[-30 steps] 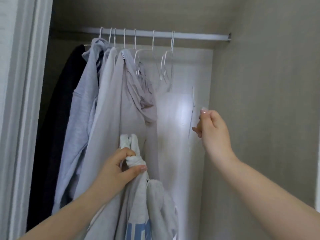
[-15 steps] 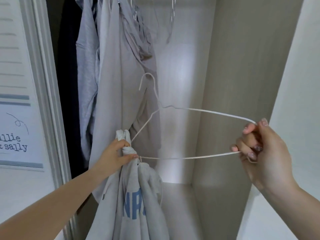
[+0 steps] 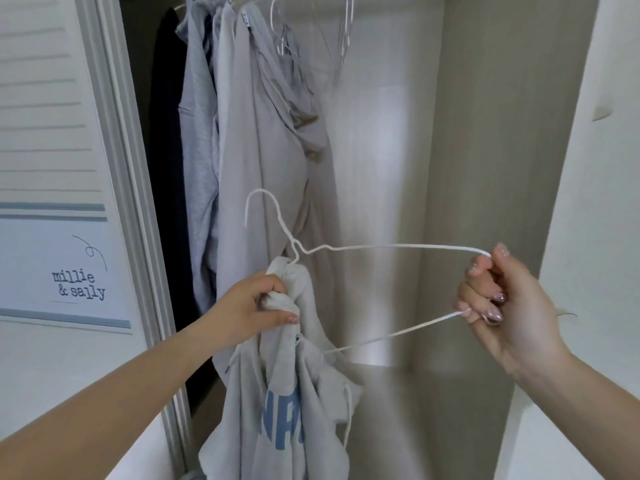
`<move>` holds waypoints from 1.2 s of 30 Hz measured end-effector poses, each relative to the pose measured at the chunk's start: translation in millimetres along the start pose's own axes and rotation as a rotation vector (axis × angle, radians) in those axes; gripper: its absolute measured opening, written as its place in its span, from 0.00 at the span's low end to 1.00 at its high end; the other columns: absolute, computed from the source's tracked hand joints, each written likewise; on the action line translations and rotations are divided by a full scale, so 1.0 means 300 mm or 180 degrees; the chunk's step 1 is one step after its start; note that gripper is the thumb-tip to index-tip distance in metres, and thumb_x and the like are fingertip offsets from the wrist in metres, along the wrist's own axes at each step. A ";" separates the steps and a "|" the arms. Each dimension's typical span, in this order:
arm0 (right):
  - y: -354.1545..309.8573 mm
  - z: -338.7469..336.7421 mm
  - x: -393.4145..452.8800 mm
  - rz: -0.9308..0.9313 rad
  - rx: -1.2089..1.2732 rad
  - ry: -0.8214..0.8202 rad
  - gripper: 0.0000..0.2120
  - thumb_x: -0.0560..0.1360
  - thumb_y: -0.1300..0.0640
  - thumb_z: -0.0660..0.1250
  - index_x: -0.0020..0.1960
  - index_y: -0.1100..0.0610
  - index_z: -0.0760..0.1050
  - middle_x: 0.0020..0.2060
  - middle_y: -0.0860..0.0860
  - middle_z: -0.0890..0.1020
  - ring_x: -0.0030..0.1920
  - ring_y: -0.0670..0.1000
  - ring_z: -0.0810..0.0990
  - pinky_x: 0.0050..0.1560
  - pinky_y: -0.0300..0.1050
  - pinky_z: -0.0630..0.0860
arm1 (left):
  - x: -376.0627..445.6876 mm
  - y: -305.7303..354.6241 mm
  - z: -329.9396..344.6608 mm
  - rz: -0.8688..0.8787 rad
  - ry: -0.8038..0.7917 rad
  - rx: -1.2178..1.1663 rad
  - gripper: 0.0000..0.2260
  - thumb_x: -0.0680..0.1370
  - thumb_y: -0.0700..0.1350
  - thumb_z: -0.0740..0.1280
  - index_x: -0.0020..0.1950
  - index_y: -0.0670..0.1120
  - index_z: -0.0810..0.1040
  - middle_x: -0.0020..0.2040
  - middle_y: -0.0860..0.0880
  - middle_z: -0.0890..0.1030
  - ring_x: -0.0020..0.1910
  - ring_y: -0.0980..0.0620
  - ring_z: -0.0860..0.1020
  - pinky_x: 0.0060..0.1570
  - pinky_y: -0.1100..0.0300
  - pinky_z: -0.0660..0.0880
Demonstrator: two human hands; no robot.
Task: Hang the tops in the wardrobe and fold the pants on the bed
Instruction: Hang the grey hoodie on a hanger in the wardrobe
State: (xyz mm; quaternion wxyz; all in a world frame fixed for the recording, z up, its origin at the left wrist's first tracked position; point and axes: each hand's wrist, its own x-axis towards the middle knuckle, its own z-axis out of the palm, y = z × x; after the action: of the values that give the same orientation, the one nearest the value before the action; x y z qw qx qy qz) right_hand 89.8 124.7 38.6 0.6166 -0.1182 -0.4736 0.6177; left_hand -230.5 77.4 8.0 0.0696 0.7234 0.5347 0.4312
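A light grey hoodie [image 3: 280, 403] with blue letters hangs bunched from my left hand [image 3: 258, 306], which grips its top in front of the open wardrobe. My right hand [image 3: 502, 299] grips the right end of a white wire hanger [image 3: 381, 248]. The hanger lies sideways between both hands, its hook [image 3: 258, 202] pointing up near the hoodie's top. Its left end is tucked into the hoodie fabric by my left hand.
Several tops hang at the wardrobe's left: a beige one [image 3: 263, 161], a grey one [image 3: 197, 140] and a dark one [image 3: 166, 133]. Empty wire hangers [image 3: 343, 32] hang above. The wardrobe's right wall [image 3: 491, 168] and the door with a poster [image 3: 52, 265] flank the opening.
My right hand took a hanger off the rail and brought it down sideways to the hoodie. The view dropped from the rail. The hanger's left end has moved into the hoodie's top.
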 end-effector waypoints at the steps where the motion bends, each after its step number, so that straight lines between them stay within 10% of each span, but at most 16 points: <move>1: 0.032 0.003 0.001 0.0047 0.0010 -0.0053 0.22 0.78 0.49 0.55 0.28 0.53 0.75 0.20 0.45 0.58 0.21 0.48 0.50 0.26 0.32 0.68 | 0.001 0.019 -0.001 0.0029 0.0109 -0.0086 0.16 0.66 0.38 0.78 0.34 0.57 0.75 0.35 0.59 0.75 0.34 0.63 0.71 0.36 0.72 0.66; 6: 0.140 -0.027 0.043 0.0160 -0.0158 -0.0165 0.22 0.77 0.48 0.55 0.30 0.52 0.78 0.21 0.47 0.65 0.20 0.46 0.66 0.34 0.40 0.79 | 0.009 0.075 -0.037 -0.0138 0.0613 -0.0421 0.10 0.68 0.38 0.76 0.38 0.47 0.76 0.35 0.54 0.76 0.34 0.61 0.73 0.38 0.70 0.70; 9: 0.193 -0.088 0.059 0.0232 -0.0134 -0.0338 0.19 0.73 0.44 0.56 0.47 0.53 0.82 0.35 0.51 0.81 0.40 0.50 0.83 0.45 0.46 0.81 | -0.006 0.083 -0.039 -0.0227 0.0623 -0.0360 0.10 0.67 0.39 0.77 0.40 0.43 0.77 0.38 0.48 0.79 0.36 0.58 0.75 0.39 0.68 0.72; 15: 0.446 -0.155 -0.129 0.1111 -0.1016 -0.0967 0.35 0.67 0.50 0.74 0.70 0.57 0.66 0.55 0.50 0.83 0.58 0.49 0.80 0.58 0.44 0.76 | -0.026 0.088 -0.024 -0.0208 0.0602 -0.0400 0.12 0.66 0.41 0.77 0.42 0.40 0.76 0.40 0.40 0.80 0.38 0.53 0.77 0.41 0.57 0.75; 19: 0.535 -0.023 -0.217 0.0844 -0.2811 -0.2002 0.29 0.66 0.46 0.75 0.65 0.40 0.69 0.59 0.32 0.76 0.60 0.36 0.75 0.59 0.31 0.69 | -0.032 0.095 -0.028 -0.0113 0.0573 -0.0383 0.12 0.67 0.41 0.77 0.41 0.41 0.76 0.39 0.42 0.79 0.37 0.52 0.76 0.41 0.55 0.75; 24: 0.576 0.088 -0.220 0.1275 -0.3240 -0.2521 0.31 0.70 0.47 0.72 0.68 0.35 0.62 0.55 0.19 0.67 0.54 0.20 0.65 0.52 0.17 0.61 | -0.057 0.067 -0.056 0.0087 0.0652 -0.0289 0.14 0.68 0.42 0.78 0.41 0.51 0.73 0.37 0.60 0.75 0.35 0.62 0.73 0.36 0.70 0.71; 29: 0.610 0.069 -0.253 0.0939 -0.3837 -0.2758 0.11 0.75 0.58 0.63 0.54 0.63 0.76 0.52 0.51 0.82 0.53 0.47 0.79 0.49 0.34 0.73 | -0.096 -0.002 -0.120 0.0281 0.0924 -0.0396 0.16 0.73 0.38 0.72 0.45 0.59 0.73 0.45 0.65 0.77 0.47 0.67 0.74 0.50 0.75 0.68; 36: 0.428 0.041 -0.140 0.0558 -0.3934 -0.2395 0.11 0.74 0.46 0.69 0.34 0.39 0.74 0.29 0.37 0.76 0.31 0.36 0.73 0.33 0.31 0.66 | -0.185 -0.103 -0.215 0.0398 0.0437 0.0534 0.26 0.77 0.48 0.65 0.68 0.69 0.59 0.64 0.71 0.69 0.60 0.75 0.68 0.55 0.81 0.62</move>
State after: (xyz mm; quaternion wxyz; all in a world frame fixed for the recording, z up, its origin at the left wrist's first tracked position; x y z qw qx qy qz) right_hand 6.3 109.5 -67.1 0.1810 -0.2619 -0.9046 0.2834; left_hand -300.6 20.8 0.0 -0.0549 0.7274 0.5262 0.4370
